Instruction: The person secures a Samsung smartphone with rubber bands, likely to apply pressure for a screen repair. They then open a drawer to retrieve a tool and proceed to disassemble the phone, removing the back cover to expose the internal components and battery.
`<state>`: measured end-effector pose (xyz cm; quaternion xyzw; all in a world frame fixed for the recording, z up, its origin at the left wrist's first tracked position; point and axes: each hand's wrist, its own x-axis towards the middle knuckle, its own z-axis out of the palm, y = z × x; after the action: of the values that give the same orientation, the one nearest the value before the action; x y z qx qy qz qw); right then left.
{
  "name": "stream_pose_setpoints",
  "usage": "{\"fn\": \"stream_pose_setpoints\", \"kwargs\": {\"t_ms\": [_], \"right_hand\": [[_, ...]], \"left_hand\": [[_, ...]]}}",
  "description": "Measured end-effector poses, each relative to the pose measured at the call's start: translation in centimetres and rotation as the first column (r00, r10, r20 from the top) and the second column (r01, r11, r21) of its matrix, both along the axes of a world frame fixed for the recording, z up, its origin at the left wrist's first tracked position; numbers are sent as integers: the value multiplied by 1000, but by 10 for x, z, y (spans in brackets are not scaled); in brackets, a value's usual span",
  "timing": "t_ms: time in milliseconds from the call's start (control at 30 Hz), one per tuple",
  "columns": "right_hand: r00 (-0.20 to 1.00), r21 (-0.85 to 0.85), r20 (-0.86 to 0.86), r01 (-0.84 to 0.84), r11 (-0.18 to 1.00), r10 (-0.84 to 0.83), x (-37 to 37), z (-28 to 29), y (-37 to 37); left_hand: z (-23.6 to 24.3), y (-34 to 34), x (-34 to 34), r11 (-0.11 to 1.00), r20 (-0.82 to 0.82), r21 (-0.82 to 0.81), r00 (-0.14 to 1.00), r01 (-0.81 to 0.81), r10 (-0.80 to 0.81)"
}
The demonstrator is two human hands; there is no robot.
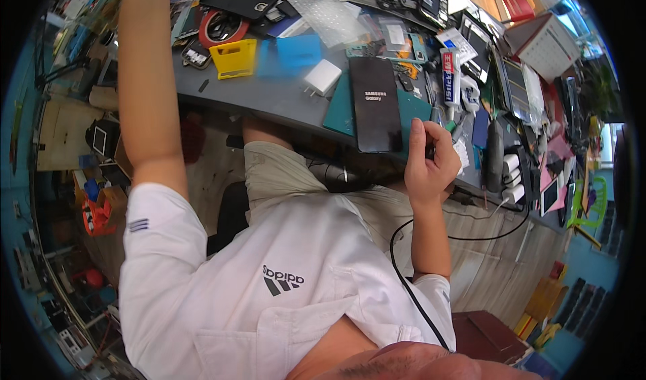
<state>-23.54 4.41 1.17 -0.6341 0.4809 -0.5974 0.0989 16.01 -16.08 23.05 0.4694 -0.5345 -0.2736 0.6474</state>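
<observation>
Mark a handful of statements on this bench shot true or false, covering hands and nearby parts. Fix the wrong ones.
1. The black phone lies partly over a green mat. True.
2. The right hand grips the white charger. False: the hand is by the phone's lower right corner; the charger sits apart, left of the phone.
3. A yellow plastic piece is left of the blue sheet. True.
4. The red ring-shaped roll is right of the phone. False: it is to the phone's upper left.
5. The left hand rests on the phone. False: the left forearm runs to the picture's top edge, away from the phone.
</observation>
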Motion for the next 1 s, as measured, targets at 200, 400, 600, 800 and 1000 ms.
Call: {"fn": "stream_pose_setpoints", "kwargs": {"t_ms": [200,400,600,800,1000], "right_hand": [[956,234,244,-220,947,162,11,51,16],[887,468,442,-357,809,136,-3,52,13],[877,495,474,-340,800,79,-20,42,2],[999,513,2,-35,857,39,-20,42,-9],[967,419,-250,56,906,56,-15,45,-15]], "left_hand": [[-135,160,-164,841,22,115,845,529,-535],[-170,183,-213,711,-286,200,734,674,-616],[-173,178,-223,805,-125,117,812,582,-569],[-179,213,-180,840,-232,278,881,466,-412],[-213,233,-167,642,-415,513,819,570,-396]]}}
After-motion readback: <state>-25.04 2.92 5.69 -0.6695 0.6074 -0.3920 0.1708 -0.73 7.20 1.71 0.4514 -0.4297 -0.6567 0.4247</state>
